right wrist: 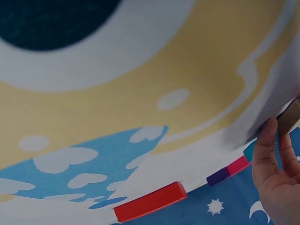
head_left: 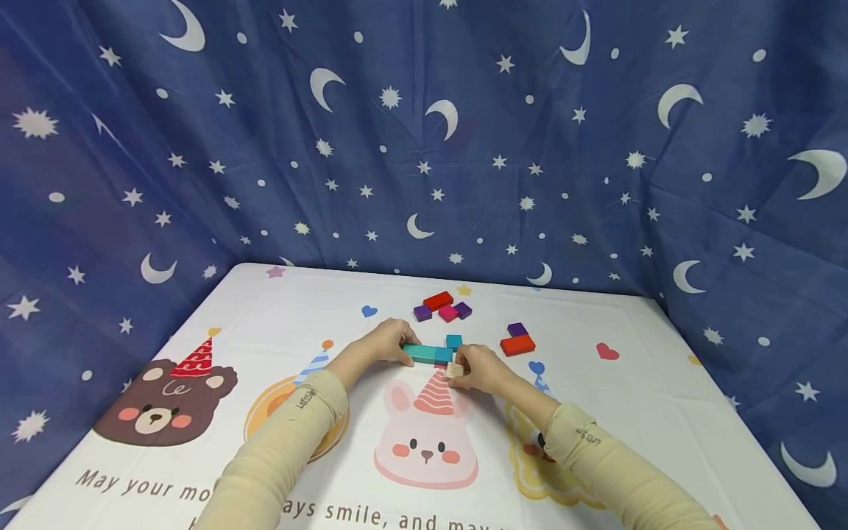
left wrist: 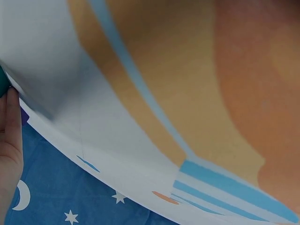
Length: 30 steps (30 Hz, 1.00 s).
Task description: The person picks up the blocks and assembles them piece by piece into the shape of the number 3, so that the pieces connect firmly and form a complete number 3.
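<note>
A long teal block (head_left: pixel 420 354) lies on the table with a blue block (head_left: pixel 443 356) against its right end. My left hand (head_left: pixel 386 340) grips the teal block's left end between thumb and fingers; only part of that hand (left wrist: pixel 10 136) shows in the left wrist view. A plain wooden block (head_left: pixel 454 370) is pinched in my right hand (head_left: pixel 483 368), just in front of the blue block. Behind the row sits a small teal-blue block (head_left: pixel 453 341), close to the right fingers. In the right wrist view the wooden block (right wrist: pixel 289 117) is at the fingertips.
Farther back lie a red block (head_left: pixel 438 300), a pink block (head_left: pixel 448 313) and purple blocks (head_left: pixel 422 313) in a cluster. Right of my right hand, another red block (head_left: pixel 517 345) has a purple block (head_left: pixel 517 330) behind it. A starry blue curtain (head_left: pixel 411 184) hangs behind the table.
</note>
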Each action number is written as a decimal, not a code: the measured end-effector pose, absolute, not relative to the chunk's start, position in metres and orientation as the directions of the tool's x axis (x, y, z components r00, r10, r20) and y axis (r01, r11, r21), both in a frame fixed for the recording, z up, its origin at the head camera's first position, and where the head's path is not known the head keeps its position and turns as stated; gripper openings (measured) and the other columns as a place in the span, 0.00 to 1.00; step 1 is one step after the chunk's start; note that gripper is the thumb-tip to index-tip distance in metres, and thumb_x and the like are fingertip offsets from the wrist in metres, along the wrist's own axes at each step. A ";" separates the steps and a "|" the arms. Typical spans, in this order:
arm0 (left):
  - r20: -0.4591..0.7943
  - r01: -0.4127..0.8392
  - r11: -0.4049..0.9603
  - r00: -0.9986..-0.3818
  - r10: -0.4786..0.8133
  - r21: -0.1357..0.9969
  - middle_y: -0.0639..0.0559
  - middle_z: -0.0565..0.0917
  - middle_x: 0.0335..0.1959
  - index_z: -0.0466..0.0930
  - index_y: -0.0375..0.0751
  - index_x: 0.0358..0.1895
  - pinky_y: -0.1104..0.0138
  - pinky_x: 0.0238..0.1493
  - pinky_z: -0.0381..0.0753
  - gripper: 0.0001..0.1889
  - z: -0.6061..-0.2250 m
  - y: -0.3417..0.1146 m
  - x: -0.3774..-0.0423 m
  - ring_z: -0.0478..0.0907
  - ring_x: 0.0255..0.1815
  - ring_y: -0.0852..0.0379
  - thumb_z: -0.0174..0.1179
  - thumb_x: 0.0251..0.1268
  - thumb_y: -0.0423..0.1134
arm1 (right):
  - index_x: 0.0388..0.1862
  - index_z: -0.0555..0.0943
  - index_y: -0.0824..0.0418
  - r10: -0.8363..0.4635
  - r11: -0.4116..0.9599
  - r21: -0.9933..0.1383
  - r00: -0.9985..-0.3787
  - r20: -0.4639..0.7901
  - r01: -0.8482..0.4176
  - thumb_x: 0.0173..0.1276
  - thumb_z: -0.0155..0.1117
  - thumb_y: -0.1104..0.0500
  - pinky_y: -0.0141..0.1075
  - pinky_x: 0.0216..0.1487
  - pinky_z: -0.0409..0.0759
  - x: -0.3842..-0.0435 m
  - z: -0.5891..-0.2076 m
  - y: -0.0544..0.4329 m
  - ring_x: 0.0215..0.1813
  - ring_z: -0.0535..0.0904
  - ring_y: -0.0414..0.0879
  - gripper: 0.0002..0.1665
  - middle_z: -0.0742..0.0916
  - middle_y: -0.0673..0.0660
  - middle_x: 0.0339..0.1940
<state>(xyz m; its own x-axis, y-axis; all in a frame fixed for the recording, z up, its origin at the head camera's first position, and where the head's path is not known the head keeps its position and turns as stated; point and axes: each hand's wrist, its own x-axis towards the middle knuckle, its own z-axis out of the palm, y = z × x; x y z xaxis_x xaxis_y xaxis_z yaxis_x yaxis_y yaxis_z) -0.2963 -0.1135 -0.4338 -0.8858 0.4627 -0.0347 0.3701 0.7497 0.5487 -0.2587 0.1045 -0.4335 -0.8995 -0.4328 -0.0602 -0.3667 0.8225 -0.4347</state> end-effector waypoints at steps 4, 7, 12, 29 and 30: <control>-0.032 0.366 0.748 -0.888 0.459 0.554 0.48 0.86 0.41 0.86 0.37 0.42 0.65 0.47 0.79 0.18 -0.434 -0.115 -0.296 0.76 0.35 0.60 0.75 0.42 0.33 | 0.29 0.75 0.60 -0.440 0.821 -0.431 -0.896 -0.059 -0.375 0.49 0.77 0.54 0.27 0.27 0.64 -0.259 -0.432 0.104 0.27 0.67 0.41 0.19 0.73 0.50 0.20; -0.029 0.369 0.742 -0.886 0.463 0.560 0.47 0.86 0.41 0.86 0.37 0.42 0.65 0.47 0.79 0.18 -0.433 -0.115 -0.295 0.77 0.35 0.60 0.75 0.42 0.33 | 0.30 0.75 0.61 -0.438 0.819 -0.438 -0.897 -0.064 -0.369 0.49 0.77 0.54 0.27 0.27 0.64 -0.258 -0.432 0.104 0.27 0.68 0.41 0.20 0.73 0.51 0.20; -0.028 0.377 0.738 -0.881 0.472 0.560 0.46 0.86 0.41 0.85 0.36 0.42 0.65 0.47 0.79 0.18 -0.431 -0.115 -0.293 0.77 0.36 0.59 0.74 0.42 0.33 | 0.31 0.75 0.61 -0.433 0.820 -0.449 -0.898 -0.078 -0.356 0.48 0.78 0.53 0.28 0.28 0.64 -0.259 -0.432 0.104 0.28 0.68 0.42 0.21 0.73 0.51 0.21; -0.039 0.354 0.747 -0.892 0.451 0.562 0.46 0.86 0.41 0.85 0.36 0.42 0.64 0.49 0.79 0.18 -0.430 -0.113 -0.291 0.77 0.37 0.58 0.74 0.42 0.32 | 0.37 0.75 0.61 -0.437 0.813 -0.484 -0.888 -0.143 -0.323 0.48 0.77 0.53 0.28 0.28 0.66 -0.264 -0.432 0.109 0.29 0.68 0.42 0.23 0.76 0.52 0.24; -0.038 0.354 0.748 -0.892 0.451 0.561 0.46 0.86 0.41 0.85 0.36 0.42 0.64 0.49 0.79 0.18 -0.430 -0.113 -0.292 0.77 0.37 0.58 0.74 0.42 0.32 | 0.37 0.75 0.61 -0.439 0.813 -0.484 -0.887 -0.144 -0.324 0.48 0.77 0.52 0.28 0.28 0.66 -0.264 -0.432 0.109 0.29 0.68 0.42 0.23 0.76 0.52 0.24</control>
<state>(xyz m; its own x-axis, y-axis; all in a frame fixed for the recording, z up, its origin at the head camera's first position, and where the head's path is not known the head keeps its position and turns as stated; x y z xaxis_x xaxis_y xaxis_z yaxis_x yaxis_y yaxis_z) -0.2915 -0.1133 -0.4300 -0.8917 0.4510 -0.0382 0.3545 0.7483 0.5607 -0.2643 0.1094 -0.4319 -0.8868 -0.4392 -0.1442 -0.3239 0.8130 -0.4839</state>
